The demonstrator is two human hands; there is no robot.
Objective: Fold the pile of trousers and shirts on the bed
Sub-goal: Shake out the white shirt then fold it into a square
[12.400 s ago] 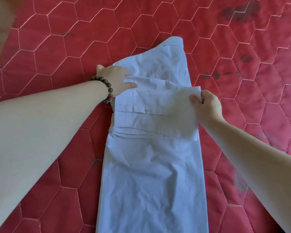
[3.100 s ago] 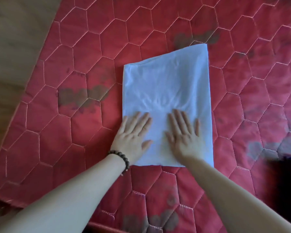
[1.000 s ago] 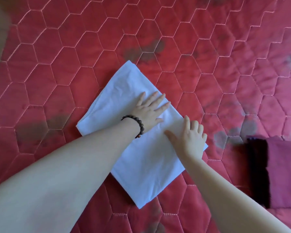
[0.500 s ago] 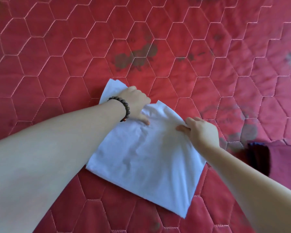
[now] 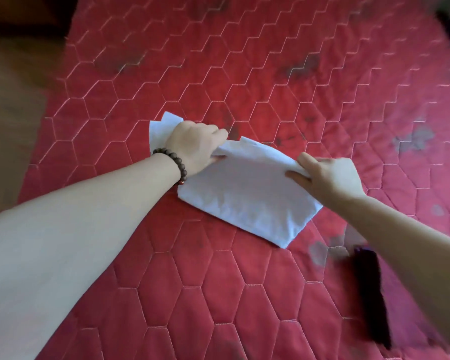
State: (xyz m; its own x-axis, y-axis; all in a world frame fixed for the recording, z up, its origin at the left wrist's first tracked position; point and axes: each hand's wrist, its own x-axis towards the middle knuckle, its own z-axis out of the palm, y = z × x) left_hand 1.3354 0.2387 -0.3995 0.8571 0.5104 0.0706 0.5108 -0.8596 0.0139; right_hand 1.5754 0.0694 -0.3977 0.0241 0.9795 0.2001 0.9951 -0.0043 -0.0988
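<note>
On the red quilted bed (image 5: 244, 294) lies the folded white shirt (image 5: 247, 201) — left hand (image 5: 195, 146) and right hand (image 5: 327, 178) each pinch its far edge, lifted a little. This looks like a final fold or pick-up; next, carry both corners evenly. A dark garment (image 5: 372, 294) lies near the right forearm, possibly in the way.

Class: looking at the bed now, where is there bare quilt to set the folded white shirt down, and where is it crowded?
Bare quilt lies beyond the shirt toward the far edge, and on the near side between the two forearms. It is crowded at the shirt, gripped by the left hand and right hand, and near the dark item under the right forearm.
</note>
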